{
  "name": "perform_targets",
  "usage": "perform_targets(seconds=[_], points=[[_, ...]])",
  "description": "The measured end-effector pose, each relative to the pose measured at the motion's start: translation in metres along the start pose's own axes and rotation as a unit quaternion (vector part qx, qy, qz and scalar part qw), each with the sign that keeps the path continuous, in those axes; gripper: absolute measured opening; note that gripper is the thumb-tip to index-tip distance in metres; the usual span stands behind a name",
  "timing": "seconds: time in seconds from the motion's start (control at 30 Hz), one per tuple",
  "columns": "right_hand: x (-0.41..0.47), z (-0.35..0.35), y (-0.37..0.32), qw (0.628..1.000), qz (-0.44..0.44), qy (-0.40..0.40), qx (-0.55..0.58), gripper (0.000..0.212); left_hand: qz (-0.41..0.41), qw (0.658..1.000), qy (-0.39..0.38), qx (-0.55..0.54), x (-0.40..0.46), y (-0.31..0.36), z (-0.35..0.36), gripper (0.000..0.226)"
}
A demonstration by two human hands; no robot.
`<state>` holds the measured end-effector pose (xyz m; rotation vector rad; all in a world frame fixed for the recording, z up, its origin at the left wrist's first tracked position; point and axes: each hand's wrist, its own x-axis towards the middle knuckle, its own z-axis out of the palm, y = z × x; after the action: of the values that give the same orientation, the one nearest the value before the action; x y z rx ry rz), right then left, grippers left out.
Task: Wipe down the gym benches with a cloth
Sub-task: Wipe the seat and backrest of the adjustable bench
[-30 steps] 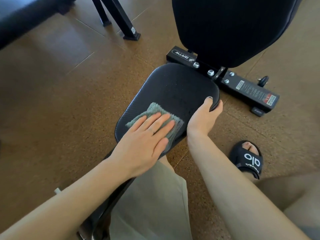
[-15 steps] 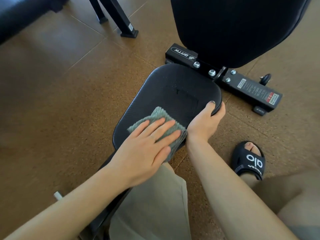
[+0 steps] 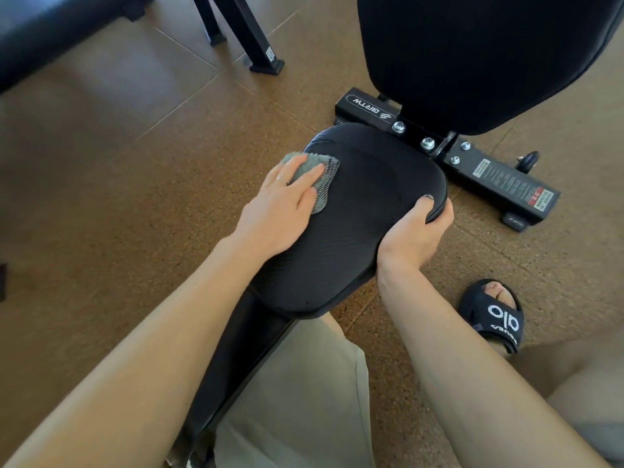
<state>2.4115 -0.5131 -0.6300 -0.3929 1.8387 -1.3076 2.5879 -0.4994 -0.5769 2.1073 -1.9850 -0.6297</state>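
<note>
Head cam: my left hand point(image 3: 282, 201) flat, pressing the cloth point(image 3: 312, 173) onto the seat pad point(image 3: 364, 211) mid-frame, right hand point(image 3: 413, 236) gripping the pad's right edge

Upside-down "GIRTW" on black base bar point(image 3: 369, 109); "alo" on black slide sandal point(image 3: 494, 315); warning sticker point(image 3: 540, 201) text unreadable.

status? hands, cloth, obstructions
Left hand flat on the grey cloth, far-left part of seat pad. Right hand gripping pad's right edge. Nothing blocking the pad.
</note>
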Motion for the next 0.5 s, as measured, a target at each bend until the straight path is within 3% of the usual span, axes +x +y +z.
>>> perform_targets(seconds=[0.27, 0.5], points=[[-0.004, 0.001, 0.001, 1.000, 0.003, 0.003, -0.005, 0.052, -0.070, 0.973, 0.101, -0.194, -0.135, -0.027, 0.010, 0.044], [-0.006, 0.001, 0.000, 1.000, -0.002, 0.005, -0.005, 0.052, -0.061, 0.984, 0.055, -0.156, -0.033, -0.026, -0.002, 0.045]])
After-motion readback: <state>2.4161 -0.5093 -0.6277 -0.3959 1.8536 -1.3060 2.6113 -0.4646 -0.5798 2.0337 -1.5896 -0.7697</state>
